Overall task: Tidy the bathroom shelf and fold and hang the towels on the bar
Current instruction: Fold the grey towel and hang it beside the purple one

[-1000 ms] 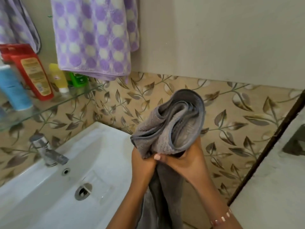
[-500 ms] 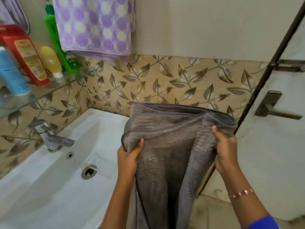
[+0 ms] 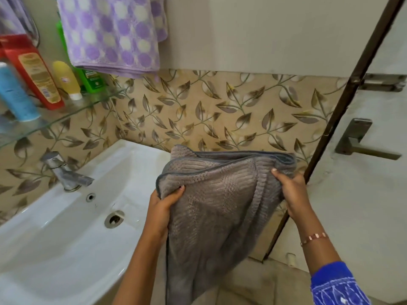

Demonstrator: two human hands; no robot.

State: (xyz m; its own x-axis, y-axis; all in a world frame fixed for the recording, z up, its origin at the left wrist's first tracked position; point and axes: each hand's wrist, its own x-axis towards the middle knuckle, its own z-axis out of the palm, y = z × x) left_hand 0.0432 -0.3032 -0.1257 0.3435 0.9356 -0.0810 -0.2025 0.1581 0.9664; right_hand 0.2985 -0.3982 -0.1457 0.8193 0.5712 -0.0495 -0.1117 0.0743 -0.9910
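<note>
grey towel is now spread wide between both hands over the right end of the washbasin; a second ago it was bunched in a roll. left hand pinches its edge at 9 o'clock, thumb on the face; right hand grips the opposite edge at 3 o'clock. judgement: opened for folding, not yet hung. purple spotted towel hangs at 11 o'clock, above the bottles on the glass shelf.

Right forearm: blue sleeve with white stitched pattern, thin copper-coloured link bracelet at the wrist. Left forearm bare.
</note>
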